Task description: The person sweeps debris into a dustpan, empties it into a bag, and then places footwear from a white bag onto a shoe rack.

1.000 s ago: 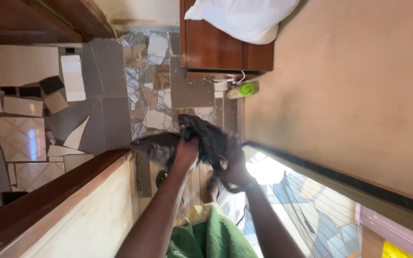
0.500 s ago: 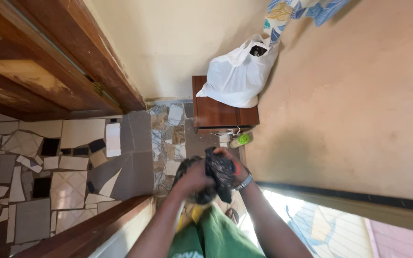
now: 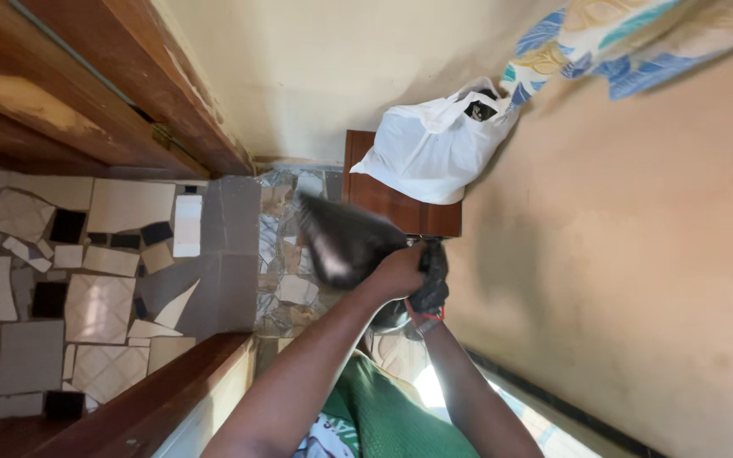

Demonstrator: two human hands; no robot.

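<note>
Black, thin plastic fills both hands: a black bag (image 3: 341,242), blurred with motion, billows out toward the tiled floor (image 3: 112,280) while its neck is bunched at chest height. The left hand (image 3: 396,271) has its fingers closed over the gathered plastic near the mouth. The right hand (image 3: 430,284) sits just beside it, mostly hidden behind the bag's dark folds, its fingers wrapped in and clamped on the same bunch. Beyond them a white bag (image 3: 434,148) rests on a small wooden cabinet (image 3: 400,212) against the wall, under a patterned curtain (image 3: 604,38).

The step in hand looks like shaking the bag open or gathering it; a further move would likely call for both grips staying firm on the slippery film.
</note>
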